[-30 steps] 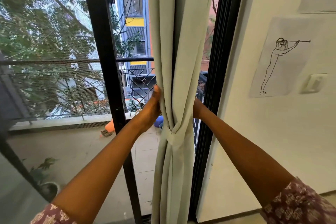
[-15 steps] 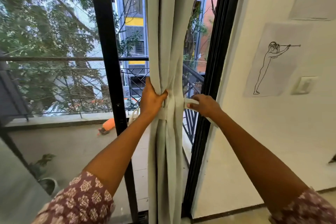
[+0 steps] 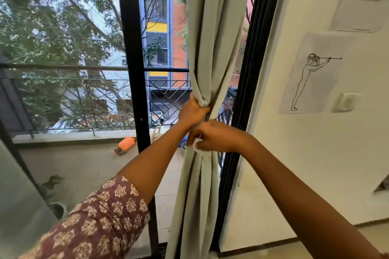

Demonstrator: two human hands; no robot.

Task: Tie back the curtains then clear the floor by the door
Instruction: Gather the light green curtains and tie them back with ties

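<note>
L hand (image 3: pixel 192 111) fist-grips bunched curtain (image 3: pixel 207 27) to keep it gathered; R hand (image 3: pixel 212 137) pinches tieback (image 3: pixel 196 146), prob w/ 2 fingers, wrapping.

A tiled balcony floor (image 3: pixel 84 166) fills the lower left of the frame. An orange object (image 3: pixel 125 144) lies on it at centre left, and a potted plant (image 3: pixel 55 208) stands at the lower left edge.

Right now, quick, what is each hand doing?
Left hand: grips the gathered curtain.
Right hand: pinches the white tie-back against the curtain.
</note>
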